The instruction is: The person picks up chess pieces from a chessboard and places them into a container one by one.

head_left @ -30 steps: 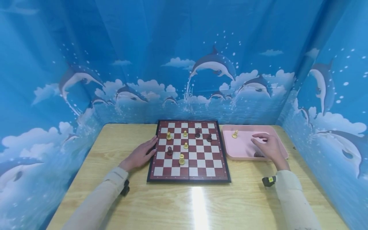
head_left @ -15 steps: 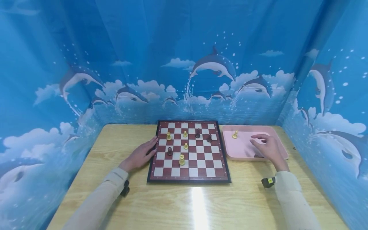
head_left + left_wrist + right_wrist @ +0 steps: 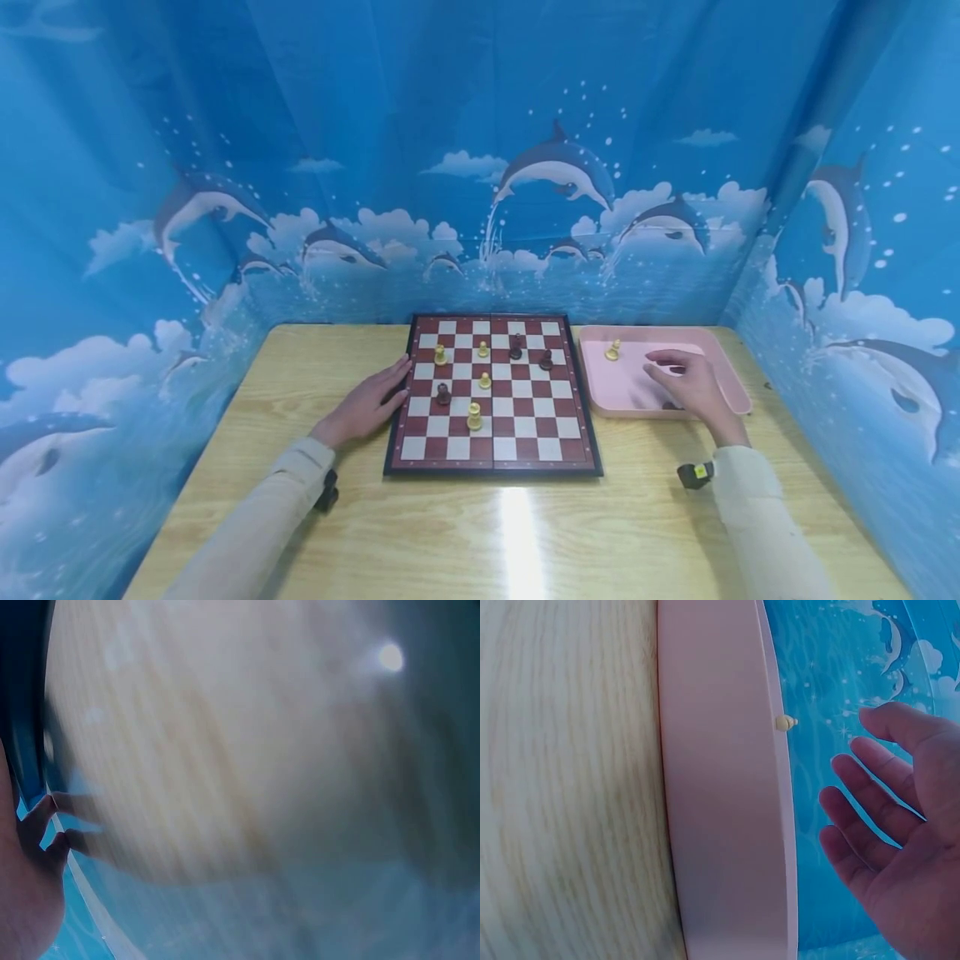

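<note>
My left hand [image 3: 367,404] lies with straight fingers against the left edge of the chessboard [image 3: 525,450]; its fingers [image 3: 45,825] show at the left of the left wrist view. Over the pink tray [image 3: 600,404] hovers my right hand [image 3: 693,387], fingers loosely curved. The right wrist view shows this hand [image 3: 900,802] with spread fingers and nothing between them. A gold pawn [image 3: 613,350] is in the tray, left of the right hand. Beneath that hand a dark chess piece [image 3: 670,406] is mostly hidden.
On the board stand gold pieces, among them a tall one [image 3: 474,416] and a pawn [image 3: 485,381]. Dark pieces include one at the left [image 3: 443,394] and a tall one [image 3: 516,347]. A dolphin-print curtain [image 3: 420,167] encloses the table [image 3: 420,533].
My right hand has shifted slightly left above the tray, toward the gold pawn. The left hand and the pieces on the board have not moved.
</note>
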The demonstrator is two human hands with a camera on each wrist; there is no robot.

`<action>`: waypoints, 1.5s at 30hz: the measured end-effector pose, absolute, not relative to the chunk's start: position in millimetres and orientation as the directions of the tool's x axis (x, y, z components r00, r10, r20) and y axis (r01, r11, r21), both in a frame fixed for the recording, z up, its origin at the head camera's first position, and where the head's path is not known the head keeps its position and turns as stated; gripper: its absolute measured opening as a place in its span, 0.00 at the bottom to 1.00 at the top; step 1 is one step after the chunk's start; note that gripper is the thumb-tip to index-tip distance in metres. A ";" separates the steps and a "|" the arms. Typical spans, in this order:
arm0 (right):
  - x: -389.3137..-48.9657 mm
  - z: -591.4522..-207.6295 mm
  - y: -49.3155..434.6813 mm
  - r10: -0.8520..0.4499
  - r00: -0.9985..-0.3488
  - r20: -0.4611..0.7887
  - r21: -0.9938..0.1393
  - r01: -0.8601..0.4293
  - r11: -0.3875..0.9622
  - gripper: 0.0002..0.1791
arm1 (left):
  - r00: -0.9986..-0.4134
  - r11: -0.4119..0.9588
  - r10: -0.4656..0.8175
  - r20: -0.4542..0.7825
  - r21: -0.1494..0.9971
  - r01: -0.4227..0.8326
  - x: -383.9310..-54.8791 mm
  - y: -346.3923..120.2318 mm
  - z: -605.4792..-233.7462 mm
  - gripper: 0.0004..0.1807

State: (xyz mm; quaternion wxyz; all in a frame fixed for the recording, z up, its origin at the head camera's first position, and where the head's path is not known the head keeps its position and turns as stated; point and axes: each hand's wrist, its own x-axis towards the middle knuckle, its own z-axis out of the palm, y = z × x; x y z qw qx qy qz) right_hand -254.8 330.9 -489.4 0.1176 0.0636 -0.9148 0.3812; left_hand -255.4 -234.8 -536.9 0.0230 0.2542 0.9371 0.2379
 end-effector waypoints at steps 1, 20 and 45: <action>-254.9 -489.2 329.9 -0.035 -0.964 0.265 -0.682 -0.213 0.699 0.17 | -0.870 0.758 0.487 0.078 0.458 0.465 -255.4 -234.9 -537.1 0.34; -257.3 -481.1 296.6 -0.158 -0.962 0.221 -0.707 -0.270 0.653 0.17 | -0.870 0.754 0.488 0.078 0.464 0.465 -255.3 -235.1 -538.0 0.34; -281.0 -477.9 256.9 -0.243 -0.947 0.210 -0.741 -0.317 0.592 0.16 | -0.871 0.749 0.484 0.089 0.473 0.464 -254.2 -233.4 -535.7 0.33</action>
